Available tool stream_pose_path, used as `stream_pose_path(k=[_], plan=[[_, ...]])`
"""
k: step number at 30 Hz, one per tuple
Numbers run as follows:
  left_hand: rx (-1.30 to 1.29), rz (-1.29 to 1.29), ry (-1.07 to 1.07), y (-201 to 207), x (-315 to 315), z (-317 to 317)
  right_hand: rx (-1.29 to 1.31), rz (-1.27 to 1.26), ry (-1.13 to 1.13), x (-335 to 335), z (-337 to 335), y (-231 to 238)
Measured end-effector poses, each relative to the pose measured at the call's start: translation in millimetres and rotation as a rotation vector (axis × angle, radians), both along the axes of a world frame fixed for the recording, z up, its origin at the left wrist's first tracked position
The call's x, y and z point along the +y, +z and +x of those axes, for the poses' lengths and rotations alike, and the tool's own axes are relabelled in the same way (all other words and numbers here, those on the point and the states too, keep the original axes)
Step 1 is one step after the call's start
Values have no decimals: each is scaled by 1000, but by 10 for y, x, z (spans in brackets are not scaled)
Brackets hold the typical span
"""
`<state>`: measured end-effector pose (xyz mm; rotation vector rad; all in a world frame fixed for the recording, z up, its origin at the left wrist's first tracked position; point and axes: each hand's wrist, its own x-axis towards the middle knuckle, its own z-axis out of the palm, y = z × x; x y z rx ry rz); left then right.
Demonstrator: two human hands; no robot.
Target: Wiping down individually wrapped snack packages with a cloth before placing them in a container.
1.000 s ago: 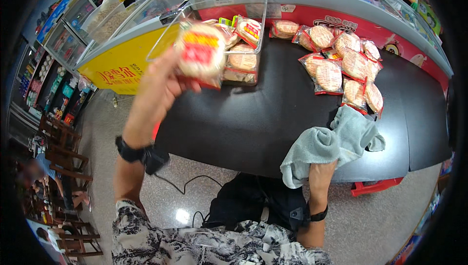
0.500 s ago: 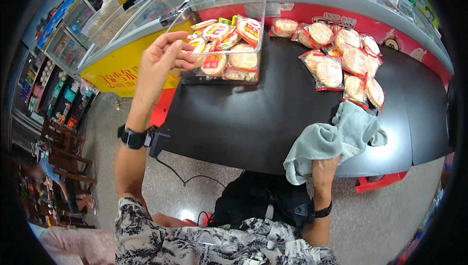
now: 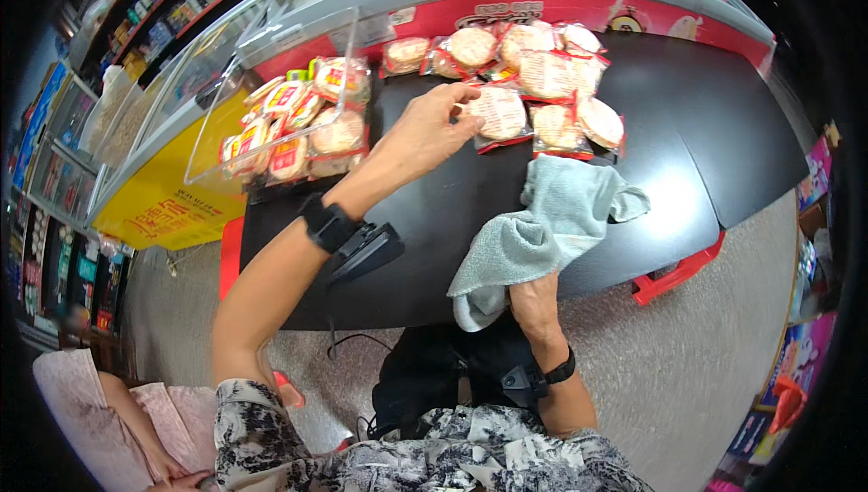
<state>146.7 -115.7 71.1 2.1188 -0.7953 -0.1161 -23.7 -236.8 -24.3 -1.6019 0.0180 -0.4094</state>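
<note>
My left hand point(image 3: 436, 127) reaches across the table to the near left edge of a pile of packaged round crackers. Its fingers are curved, with a gap between thumb and forefinger, right against one cracker pack point(image 3: 500, 116); whether they touch it I cannot tell. A grey-green towel point(image 3: 565, 201) is bunched on the table in front of the pile. My right hand point(image 3: 535, 298) grips the towel's near end at the table edge, its fingers covered by the cloth. On the left stands a clear plastic box point(image 3: 354, 49) holding several cracker packs point(image 3: 289, 157).
The black table point(image 3: 633, 261) has a curved near edge. Behind it runs a freezer case with a red front point(image 3: 615, 11); a yellow panel point(image 3: 172, 212) is on the left. A red stool point(image 3: 678, 270) shows beneath the table. Another person's arm point(image 3: 136, 420) is at lower left.
My left hand has moved from above the plastic box, rightward to the cracker pile. My view has turned right, so table things sit further left. My right hand still holds the towel.
</note>
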Motion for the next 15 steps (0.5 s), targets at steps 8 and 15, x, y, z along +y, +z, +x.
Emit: stream_pose_path(k=[8, 15], plan=[[-512, 303, -48, -512, -740, 277, 76, 789, 29, -252, -148, 170], [-651, 632, -48, -561, -402, 244, -53, 672, -84, -1199, -92, 810]])
